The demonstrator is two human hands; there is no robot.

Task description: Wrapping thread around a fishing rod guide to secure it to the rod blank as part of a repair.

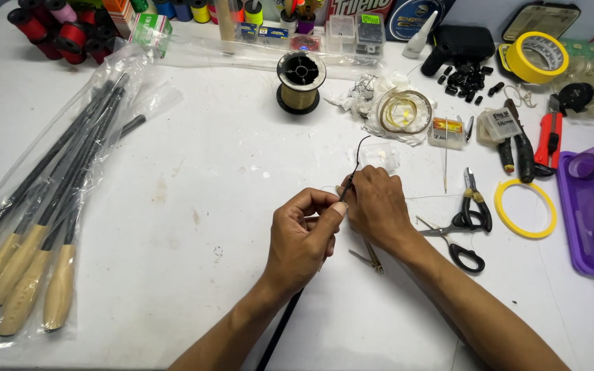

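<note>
Left hand is closed in a pinch on the thin black rod blank. Right hand is curled shut around the same rod just beside it, above the white bench. A fine pale thread runs rightward. The step appears to be thread wrapping; continuing calls for steady tension. Black-handled scissors lie near.

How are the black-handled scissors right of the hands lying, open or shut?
Open: the black-handled scissors lie flat on the white table with blades spread in a V, handles apart.
</note>
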